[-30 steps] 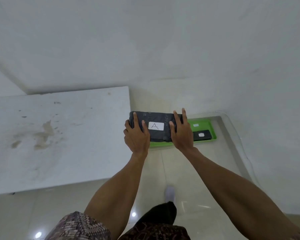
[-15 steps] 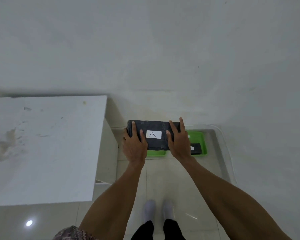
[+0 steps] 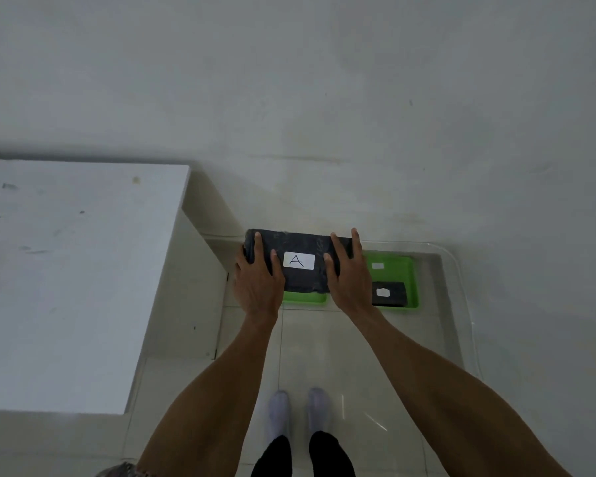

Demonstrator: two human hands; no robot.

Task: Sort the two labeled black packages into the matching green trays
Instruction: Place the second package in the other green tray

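Note:
I hold a black package with a white label marked "A" in both hands, level in the air above the floor. My left hand grips its left end and my right hand grips its right part. Under it lies a green tray, mostly hidden by the package. To the right is a second green tray with a small white label, and a second black package with a white label lies in its near part.
A white table stands to the left, its right edge close to my left hand. Both trays sit on a pale tiled floor against a white wall. My feet in light socks stand just behind the trays.
The view has shifted so the table slid left and the trays came closer. My hands keep the same grip on the package, now over the left tray.

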